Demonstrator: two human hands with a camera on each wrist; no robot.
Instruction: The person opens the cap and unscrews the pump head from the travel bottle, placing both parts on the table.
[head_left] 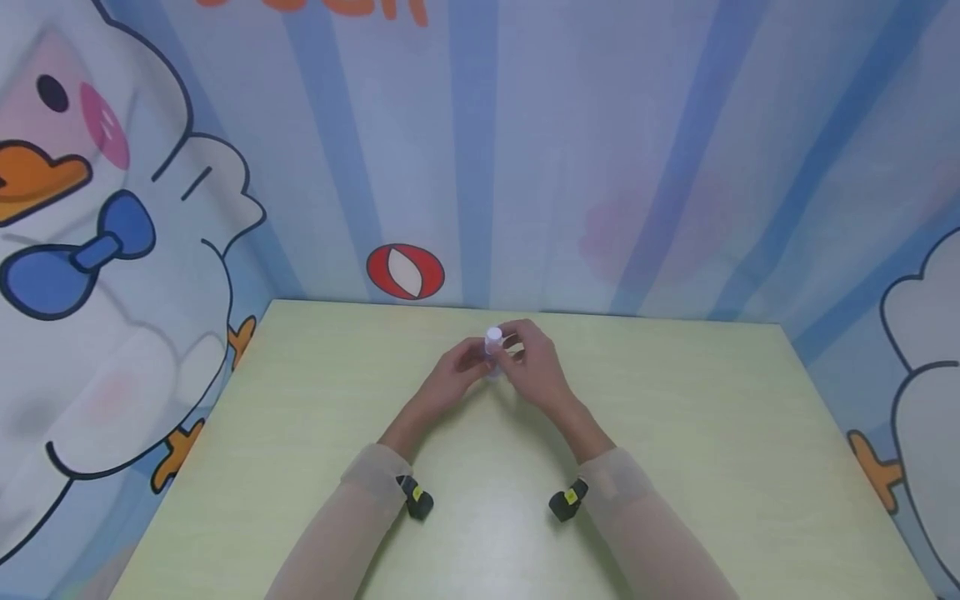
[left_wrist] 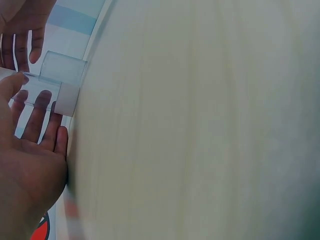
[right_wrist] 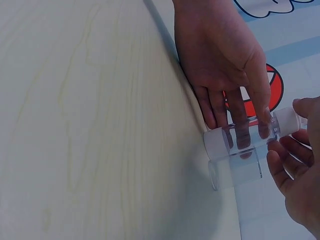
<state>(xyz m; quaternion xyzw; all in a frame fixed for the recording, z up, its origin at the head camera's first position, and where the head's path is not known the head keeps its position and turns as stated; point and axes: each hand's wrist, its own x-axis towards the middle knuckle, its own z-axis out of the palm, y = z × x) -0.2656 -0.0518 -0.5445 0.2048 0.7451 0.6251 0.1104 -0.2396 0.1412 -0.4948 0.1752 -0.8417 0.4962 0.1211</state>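
Observation:
A clear bottle (right_wrist: 237,141) with a white base and a white cap (head_left: 493,334) is held upright, low over the far part of the table. My left hand (head_left: 459,371) grips its clear body, thumb on one side and fingers round the other, as the left wrist view (left_wrist: 30,170) shows. At the top, the thumb and fingers of my right hand (head_left: 532,367) hold the white cap; the right wrist view shows the thumb on it. Beside the bottle's lower part stands a clear cylinder (right_wrist: 245,170), like a small cup; whether it touches the bottle I cannot tell.
The pale wood-grain table (head_left: 480,517) ends at a printed blue-striped backdrop (head_left: 540,167) just beyond the hands. A red-and-white ball is printed (head_left: 406,272) on it. Small black devices (head_left: 416,498) sit on both wrists, over light sleeves (head_left: 337,525).

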